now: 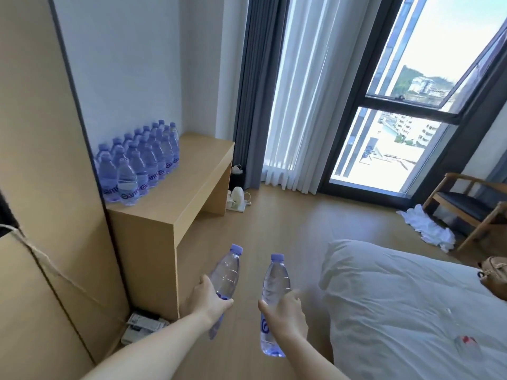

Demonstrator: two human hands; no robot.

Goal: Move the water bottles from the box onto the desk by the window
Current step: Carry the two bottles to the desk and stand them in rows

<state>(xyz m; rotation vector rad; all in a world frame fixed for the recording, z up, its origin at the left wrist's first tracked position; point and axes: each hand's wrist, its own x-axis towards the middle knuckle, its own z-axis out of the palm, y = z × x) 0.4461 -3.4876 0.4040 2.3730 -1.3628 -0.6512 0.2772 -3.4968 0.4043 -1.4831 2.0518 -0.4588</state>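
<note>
Gripping one water bottle in my left hand and another bottle in my right hand, caps pointing ahead, I face the tabletop ahead-left by the window, nearer my left hand, its far left edge lined with standing bottles.
</note>
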